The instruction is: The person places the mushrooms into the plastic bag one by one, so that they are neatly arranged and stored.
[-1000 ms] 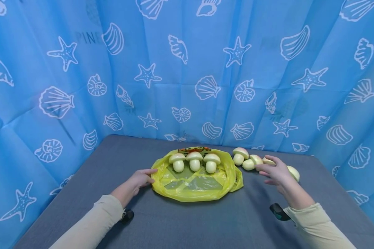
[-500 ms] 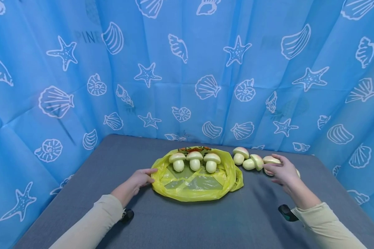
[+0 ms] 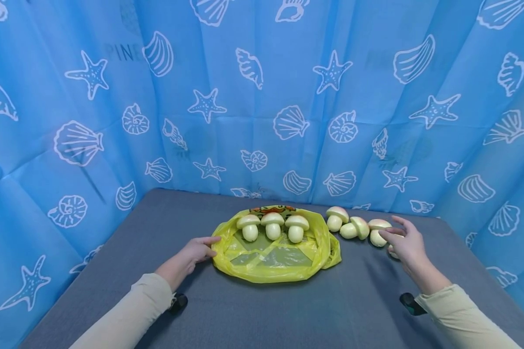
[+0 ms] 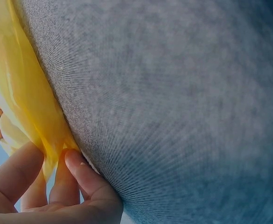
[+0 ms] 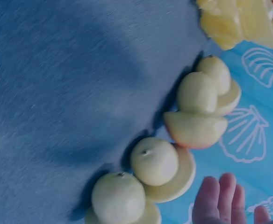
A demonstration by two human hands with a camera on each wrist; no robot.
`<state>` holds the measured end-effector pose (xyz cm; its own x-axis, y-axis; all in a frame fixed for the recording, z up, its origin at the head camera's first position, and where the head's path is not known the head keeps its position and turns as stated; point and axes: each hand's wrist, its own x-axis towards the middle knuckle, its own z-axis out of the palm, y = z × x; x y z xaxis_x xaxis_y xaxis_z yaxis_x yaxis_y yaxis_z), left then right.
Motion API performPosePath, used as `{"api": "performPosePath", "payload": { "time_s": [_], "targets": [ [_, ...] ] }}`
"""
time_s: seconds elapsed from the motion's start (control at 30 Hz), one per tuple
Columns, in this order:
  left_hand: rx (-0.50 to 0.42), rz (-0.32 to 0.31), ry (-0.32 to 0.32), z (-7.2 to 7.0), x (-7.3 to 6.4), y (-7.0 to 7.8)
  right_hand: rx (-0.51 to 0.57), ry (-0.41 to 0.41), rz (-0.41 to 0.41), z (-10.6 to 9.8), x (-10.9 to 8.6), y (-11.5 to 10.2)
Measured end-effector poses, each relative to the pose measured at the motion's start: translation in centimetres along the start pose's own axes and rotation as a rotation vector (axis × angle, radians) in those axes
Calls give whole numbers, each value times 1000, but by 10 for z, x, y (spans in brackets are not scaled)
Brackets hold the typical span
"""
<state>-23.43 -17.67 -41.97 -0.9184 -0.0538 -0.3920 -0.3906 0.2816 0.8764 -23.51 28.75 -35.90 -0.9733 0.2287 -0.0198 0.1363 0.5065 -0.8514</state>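
My left hand (image 3: 196,253) pinches the left rim of a yellow plastic bag (image 3: 268,275); in the left wrist view, thumb and fingertips (image 4: 75,165) close on the bag's thin edge. Three toy mushrooms (image 3: 272,228) with pale stems and caps lie side by side at the back of the bag's wide mouth. Above the right end of a row of loose mushrooms hovers my right hand (image 3: 409,245), its fingers relaxed and holding nothing. It partly covers the endmost mushroom (image 3: 392,252). Beside that one is another mushroom (image 3: 379,232), seen also in the right wrist view (image 5: 155,161).
Two more mushrooms, one upright (image 3: 337,219) and one tipped over (image 3: 354,228), lie between the bag and my right hand. A grey cloth (image 3: 288,315) covers the table. Behind its far edge hangs a blue curtain (image 3: 262,184) printed with shells and starfish.
My right hand has moved to the right along the mushroom row, uncovering a mushroom it hid before. The left hand, bag and mushrooms stay in place.
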Motion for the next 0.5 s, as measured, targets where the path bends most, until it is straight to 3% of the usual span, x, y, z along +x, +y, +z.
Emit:
{"api": "performPosePath", "payload": {
  "time_s": [0.23,0.5],
  "targets": [
    [-8,1,5,0,0,-1,-69,53,-58,-4,2,9],
    [-11,6,-2,0,-2,0,-116,114,-41,-11,10,20]
  ]
}}
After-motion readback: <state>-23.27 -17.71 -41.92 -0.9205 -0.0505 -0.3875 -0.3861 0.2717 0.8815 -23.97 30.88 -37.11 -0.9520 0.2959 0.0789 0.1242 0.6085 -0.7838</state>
